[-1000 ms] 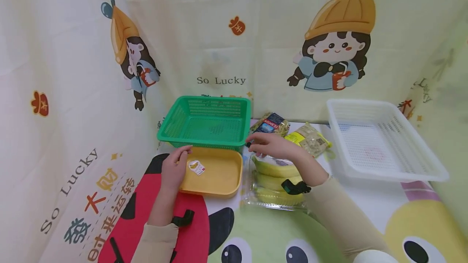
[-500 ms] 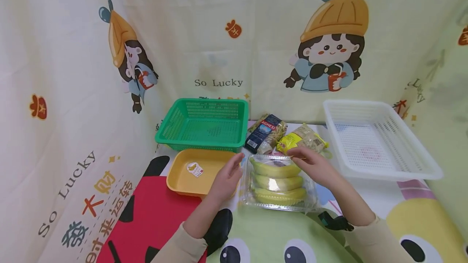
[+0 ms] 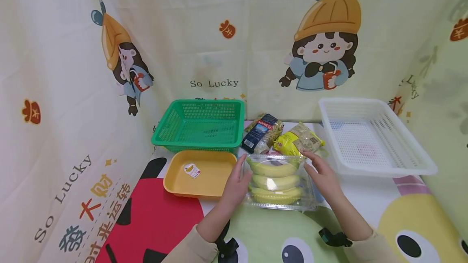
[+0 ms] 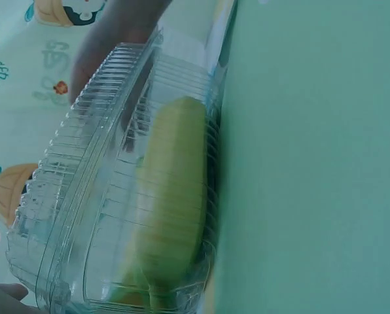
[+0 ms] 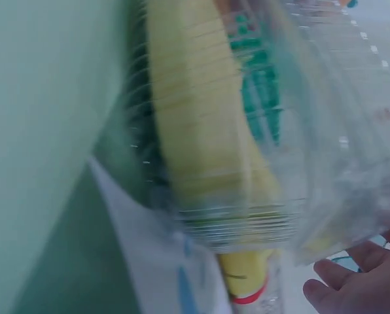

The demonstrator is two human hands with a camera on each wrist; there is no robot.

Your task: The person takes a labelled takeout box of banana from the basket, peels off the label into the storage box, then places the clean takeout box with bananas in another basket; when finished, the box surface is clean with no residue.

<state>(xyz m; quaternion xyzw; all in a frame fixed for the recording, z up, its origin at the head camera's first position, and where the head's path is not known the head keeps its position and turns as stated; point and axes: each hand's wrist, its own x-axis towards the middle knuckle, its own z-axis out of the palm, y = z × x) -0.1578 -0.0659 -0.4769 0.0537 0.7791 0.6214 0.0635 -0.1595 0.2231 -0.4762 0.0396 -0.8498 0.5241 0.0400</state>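
Observation:
A clear plastic clamshell box (image 3: 309, 202) stands lid-down on the table's front middle, with three yellow bananas (image 3: 276, 182) showing through it. At its left side is my left hand (image 3: 235, 188), fingers extended along the edge. My right hand (image 3: 323, 177) is at the box's right side, fingers spread near the far right corner. Close up in the left wrist view, the ribbed box wall (image 4: 70, 170) covers a banana (image 4: 175, 190), and fingertips of the left hand (image 4: 5, 297) appear at the corner. In the right wrist view, the right hand (image 5: 365, 281) has its fingers at the lid's edge.
Left of the box sits a yellow tray (image 3: 210, 180) bearing a banana sticker (image 3: 191, 170). Behind stand a green basket (image 3: 197, 143), an Agnesi pasta bag (image 3: 263, 133) and a yellow-and-clear food packet (image 3: 297, 140). A white basket (image 3: 380, 161) is at the right, before a printed curtain (image 3: 183, 31).
My left hand has moved right from the yellow tray to the box's left side. The right hand has drawn back from above the box to its right side.

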